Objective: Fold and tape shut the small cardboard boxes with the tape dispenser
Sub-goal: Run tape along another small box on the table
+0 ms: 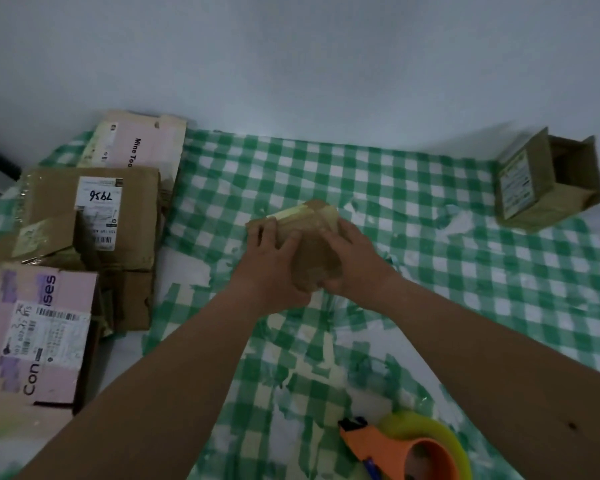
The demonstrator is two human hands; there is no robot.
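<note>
A small brown cardboard box point(314, 244), with yellowish tape across its top, rests on the green-checked tablecloth point(413, 202) at the centre. My left hand point(271, 268) grips its left side, fingers spread over the top face. My right hand point(355, 261) clasps its right side and near end. The orange tape dispenser point(406, 448), loaded with a yellowish roll, lies untouched near the bottom edge, right of centre. Another small brown box point(544, 181) lies on its side at the far right, its flaps open toward the right.
Flattened and stacked cartons lie along the left: a brown one with a label point(90, 216), a pink one at the front point(39, 334), another pink one behind point(136, 143). The cloth is torn and patchy in front. A pale wall stands behind the table.
</note>
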